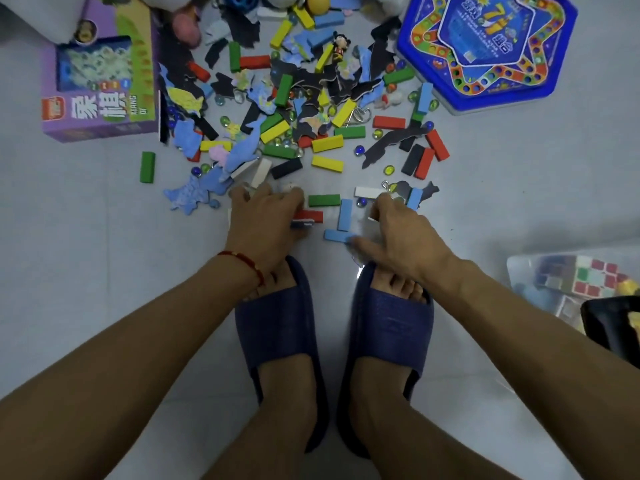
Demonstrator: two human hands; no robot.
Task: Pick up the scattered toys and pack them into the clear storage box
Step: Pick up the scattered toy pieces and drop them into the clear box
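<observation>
1. Head view, looking straight down at a pale grey tiled floor (104, 271), smooth, with faint grout lines and a soft sheen.
2. Two feet in dark blue slippers (388, 327) planted at centre, toes toward the mess.
3. Scattered toys (294, 109) spread across the upper middle of the floor: coloured wooden blocks, glass marbles, dark and blue puzzle pieces, a small figurine among them.
4. Left hand (263, 220) low on the floor at the near edge of the pile, fingers curled over a red block (311, 215) and other small pieces; a red cord on that wrist.
5. Right hand (398, 237) beside it, fingers curled round small pieces too hidden to name, thumb stretched onto a light blue block (336, 235); a second light blue block (345, 214) upright in the frame just above, a green block (323, 200) between the two hands.
6. Purple toy box (100, 81) lying at upper left, touching the pile's edge.
7. Blue hexagonal game board (485, 50) at upper right, beside the pile.
8. Clear storage box (540, 271) at the right edge, well apart from the pile, already holding puzzle cubes with coloured squares; a dark object overlapping its near corner, unclear what.
9. Pale furniture or fabric at the top left corner, cut off by the frame.
</observation>
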